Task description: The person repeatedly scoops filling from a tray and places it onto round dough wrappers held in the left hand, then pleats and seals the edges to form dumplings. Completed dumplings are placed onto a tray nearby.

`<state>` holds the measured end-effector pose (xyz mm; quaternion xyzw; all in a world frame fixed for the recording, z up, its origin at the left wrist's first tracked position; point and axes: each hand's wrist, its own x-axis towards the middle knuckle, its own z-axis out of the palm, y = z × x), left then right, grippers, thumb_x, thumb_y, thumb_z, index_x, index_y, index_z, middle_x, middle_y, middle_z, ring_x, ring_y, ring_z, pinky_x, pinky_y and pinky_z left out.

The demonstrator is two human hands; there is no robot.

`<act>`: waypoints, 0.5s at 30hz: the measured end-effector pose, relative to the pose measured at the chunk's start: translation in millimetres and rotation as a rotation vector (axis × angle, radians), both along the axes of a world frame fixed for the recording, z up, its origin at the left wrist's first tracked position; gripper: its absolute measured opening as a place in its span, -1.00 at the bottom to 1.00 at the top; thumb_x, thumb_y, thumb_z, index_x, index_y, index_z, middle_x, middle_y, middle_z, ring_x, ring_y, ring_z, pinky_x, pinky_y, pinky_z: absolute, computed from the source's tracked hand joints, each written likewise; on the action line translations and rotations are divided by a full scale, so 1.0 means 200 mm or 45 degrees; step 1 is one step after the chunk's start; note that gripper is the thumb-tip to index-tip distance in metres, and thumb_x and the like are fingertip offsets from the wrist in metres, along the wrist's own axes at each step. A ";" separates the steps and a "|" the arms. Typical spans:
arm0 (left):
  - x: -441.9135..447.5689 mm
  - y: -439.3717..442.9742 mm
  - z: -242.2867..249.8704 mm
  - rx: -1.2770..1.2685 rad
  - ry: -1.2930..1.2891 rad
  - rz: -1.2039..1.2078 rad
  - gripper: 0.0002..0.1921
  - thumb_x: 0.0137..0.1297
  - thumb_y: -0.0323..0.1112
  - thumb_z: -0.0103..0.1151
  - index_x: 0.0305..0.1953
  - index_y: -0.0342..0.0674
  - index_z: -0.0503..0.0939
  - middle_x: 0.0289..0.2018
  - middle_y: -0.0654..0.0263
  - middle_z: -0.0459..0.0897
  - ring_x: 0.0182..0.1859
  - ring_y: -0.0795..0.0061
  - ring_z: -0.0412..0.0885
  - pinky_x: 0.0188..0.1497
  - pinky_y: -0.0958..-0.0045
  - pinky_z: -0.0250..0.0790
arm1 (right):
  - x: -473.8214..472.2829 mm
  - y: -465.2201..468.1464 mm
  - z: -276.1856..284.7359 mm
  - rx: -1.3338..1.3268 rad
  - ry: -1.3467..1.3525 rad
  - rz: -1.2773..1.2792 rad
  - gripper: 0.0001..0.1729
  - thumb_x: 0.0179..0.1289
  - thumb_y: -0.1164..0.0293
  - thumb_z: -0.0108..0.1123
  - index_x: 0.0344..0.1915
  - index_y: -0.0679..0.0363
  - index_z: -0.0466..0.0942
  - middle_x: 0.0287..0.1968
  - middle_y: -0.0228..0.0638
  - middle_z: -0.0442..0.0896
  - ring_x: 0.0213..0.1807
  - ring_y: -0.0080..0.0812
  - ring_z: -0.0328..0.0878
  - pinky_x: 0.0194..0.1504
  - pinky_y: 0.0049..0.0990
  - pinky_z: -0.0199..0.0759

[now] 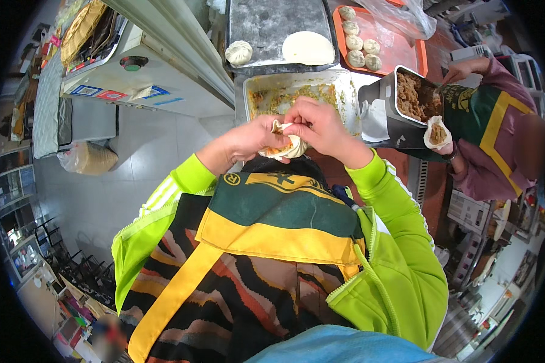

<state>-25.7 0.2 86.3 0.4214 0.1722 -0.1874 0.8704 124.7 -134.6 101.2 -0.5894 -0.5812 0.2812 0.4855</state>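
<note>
A partly pleated dough bun (296, 149) with orange-yellow filling rests in my left hand (254, 136), whose thumb lies over the filling. The fingertips of my right hand (319, 127) pinch the bun's upper dough edge. Pleats run down its right side, while the left side gapes. Just beyond my hands stands a white rectangular tub (349, 97) with chopped vegetable filling (315, 93) spread thinly over its bottom.
Behind the tub, a dark floured tray (272, 27) carries one pleated bun (239, 52) and a pale dough piece (308, 47). Several buns sit on an orange tray (402, 50). At right, a co-worker holds a filled wrapper (437, 133) beside a meat-filling container (411, 93).
</note>
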 end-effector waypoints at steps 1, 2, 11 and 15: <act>0.01 0.02 0.01 -0.002 -0.013 -0.050 -0.72 0.29 -0.53 0.12 0.03 -0.39 0.46 -0.16 0.17 0.62 -0.14 0.33 0.64 -0.10 0.33 0.60 | 0.01 0.00 0.00 -0.040 -0.036 0.018 -0.84 0.11 0.46 0.36 -0.36 0.26 0.55 -0.46 -0.34 0.50 -0.47 -0.47 0.44 -0.43 -0.49 0.30; 0.02 0.03 -0.04 -0.003 -0.071 -0.084 -0.68 0.31 -0.47 0.13 0.07 -0.37 0.43 -0.10 0.15 0.61 -0.12 0.33 0.64 -0.09 0.30 0.60 | 0.02 0.01 0.00 -0.079 -0.073 0.036 -0.84 0.12 0.47 0.36 -0.36 0.27 0.55 -0.46 -0.36 0.49 -0.48 -0.50 0.43 -0.44 -0.51 0.29; -0.03 -0.03 -0.05 -0.303 -0.086 0.452 -0.45 0.43 -0.30 0.03 0.37 -0.25 0.18 0.19 0.14 0.42 0.18 0.20 0.51 0.11 0.14 0.55 | -0.02 -0.04 -0.14 -0.045 0.306 -0.406 -0.83 0.15 0.55 0.34 -0.27 0.31 0.53 -0.44 -0.44 0.50 -0.46 -0.69 0.41 -0.44 -0.65 0.31; -0.01 -0.08 -0.04 -0.095 0.018 0.439 -0.57 0.49 -0.25 -0.07 0.31 -0.19 0.27 0.11 0.20 0.50 0.11 0.32 0.56 0.03 0.25 0.59 | -0.01 -0.03 -0.07 -0.049 0.063 -0.333 -0.83 0.11 0.50 0.36 -0.30 0.29 0.57 -0.45 -0.34 0.51 -0.46 -0.52 0.48 -0.43 -0.55 0.35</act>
